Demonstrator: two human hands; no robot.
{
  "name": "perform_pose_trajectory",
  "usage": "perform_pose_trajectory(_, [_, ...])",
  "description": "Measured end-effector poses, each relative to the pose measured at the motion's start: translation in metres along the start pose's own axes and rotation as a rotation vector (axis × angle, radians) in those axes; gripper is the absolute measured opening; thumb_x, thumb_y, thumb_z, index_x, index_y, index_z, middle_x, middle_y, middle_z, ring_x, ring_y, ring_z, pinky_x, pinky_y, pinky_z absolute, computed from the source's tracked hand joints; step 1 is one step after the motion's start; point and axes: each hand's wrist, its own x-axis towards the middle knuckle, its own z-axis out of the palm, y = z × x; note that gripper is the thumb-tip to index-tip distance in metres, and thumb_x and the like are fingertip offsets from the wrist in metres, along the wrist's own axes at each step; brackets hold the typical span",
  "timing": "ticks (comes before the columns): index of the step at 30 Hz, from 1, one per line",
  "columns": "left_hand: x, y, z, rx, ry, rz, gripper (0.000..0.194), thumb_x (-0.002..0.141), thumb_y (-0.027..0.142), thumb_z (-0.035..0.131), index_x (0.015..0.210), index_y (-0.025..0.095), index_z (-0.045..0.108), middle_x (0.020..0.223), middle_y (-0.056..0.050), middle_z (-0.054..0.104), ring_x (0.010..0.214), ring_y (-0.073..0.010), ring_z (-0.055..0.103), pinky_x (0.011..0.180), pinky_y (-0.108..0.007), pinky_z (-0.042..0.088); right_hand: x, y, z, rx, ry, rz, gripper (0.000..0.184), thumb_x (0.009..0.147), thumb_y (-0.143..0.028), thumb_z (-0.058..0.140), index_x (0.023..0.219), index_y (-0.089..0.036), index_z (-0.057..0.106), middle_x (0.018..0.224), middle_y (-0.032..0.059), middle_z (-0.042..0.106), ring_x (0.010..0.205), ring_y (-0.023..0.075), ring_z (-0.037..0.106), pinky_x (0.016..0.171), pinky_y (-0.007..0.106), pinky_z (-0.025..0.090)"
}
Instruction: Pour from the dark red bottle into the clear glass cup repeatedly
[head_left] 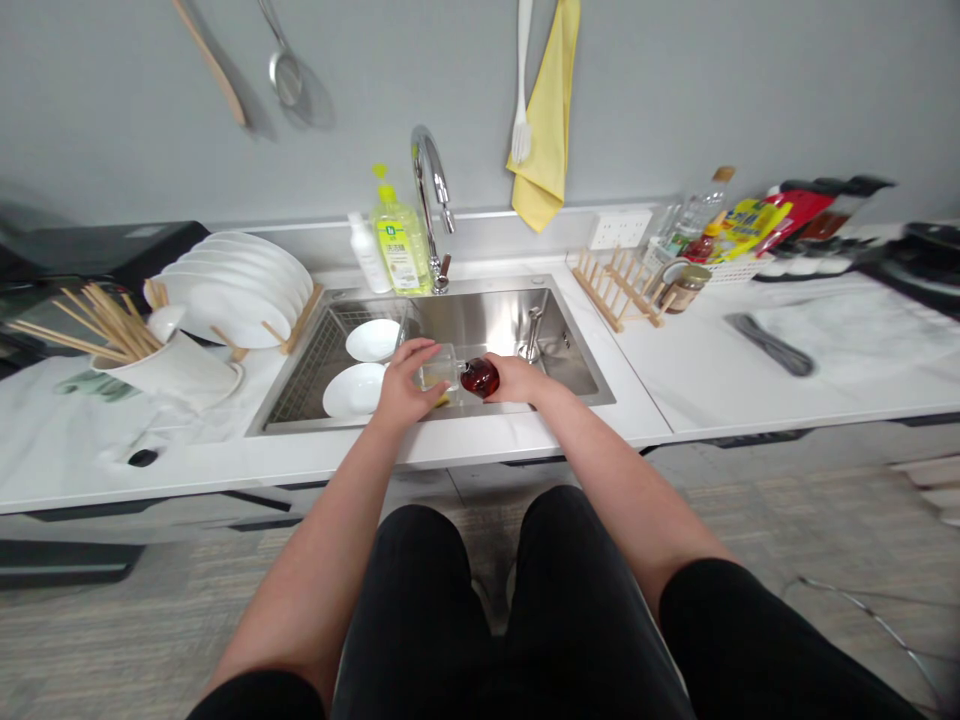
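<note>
Wall (660,90) of plain grey closes off the far side of the room, above a white countertop (649,375) that runs left to right and looks smooth and hard, so anything wet set on it would likely slide. A steel sink (480,308) sits in its middle, its hard sides unkind to a fragile thing if dropped. Upright white plates (240,285) stand to the left, a curved faucet (425,195) at the far rim and a soap bottle (400,240) just left of it. White bowls (351,392) lie in the left part of the sink.

Over the sink's near side, the left hand (405,388) is clamped on a clear container (441,366), thumb to the near side, fingers to the far. Stiff and thin-looking, it is probably light and slick when wet; gentle pressure across opposite sides, as here, seems right. The right hand (514,380) is wrapped on the right side of a dark red vessel (480,380), just right of the container. Rounded and glossy, it may be glass: heavier, brittle, slippery. Its broad body should offer a surer hold than the narrow clear part at its left. Whether that part joins the container, I cannot tell.
</note>
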Motion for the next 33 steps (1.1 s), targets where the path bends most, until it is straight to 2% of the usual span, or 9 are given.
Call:
perform_pose_trajectory(21, [-0.0004,-0.0020,0.0003,-0.009,-0.013,-0.021,0.057,0.088,0.050,0.089,0.139,0.025,0.079,0.145,-0.013,0.073,0.135,-0.0362,0.072,0.122,-0.062,0.058,-0.0007,-0.0018,-0.0009,0.020,-0.018,0.002,0.057,0.073,-0.030,0.096,0.125,-0.030,0.075,0.114,0.0003,0.088,0.100,0.0269,0.082,0.081,0.031,0.056])
perform_pose_trajectory(33, [0.0000,-0.0004,-0.0004,-0.006,-0.019,-0.007,0.056,0.090,0.049,0.087,0.139,0.025,0.078,0.146,-0.013,0.072,0.136,-0.0355,0.071,0.123,-0.060,0.058,0.0004,-0.0025,-0.0015,0.000,-0.024,0.005,0.056,0.074,-0.031,0.097,0.125,-0.029,0.074,0.118,0.0011,0.088,0.104,0.0275,0.083,0.083,0.031,0.058])
